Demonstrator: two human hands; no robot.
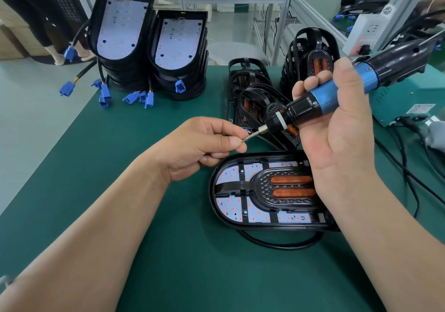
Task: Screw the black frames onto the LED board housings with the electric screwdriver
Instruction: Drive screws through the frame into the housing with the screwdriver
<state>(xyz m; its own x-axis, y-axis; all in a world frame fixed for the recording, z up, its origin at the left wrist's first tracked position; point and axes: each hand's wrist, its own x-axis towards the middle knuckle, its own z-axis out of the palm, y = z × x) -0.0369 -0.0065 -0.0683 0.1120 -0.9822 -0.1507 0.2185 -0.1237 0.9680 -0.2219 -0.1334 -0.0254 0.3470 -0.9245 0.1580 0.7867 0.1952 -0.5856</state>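
An LED board housing [230,211] lies flat on the green mat in front of me, with a black frame [284,187] holding two orange reflectors set into it. Above it my right hand [337,128] grips the blue and black electric screwdriver [325,97], which is tilted with its bit pointing down-left. My left hand [199,145] pinches a small screw [242,139] between thumb and forefinger at the tip of the bit.
Two stacks of LED housings [120,32] [179,46] with blue connectors [104,94] stand at the back left. Loose black frames [252,90] are piled behind the work, and another pile [310,53] stands upright. A power unit [404,99] and cables [407,164] lie to the right.
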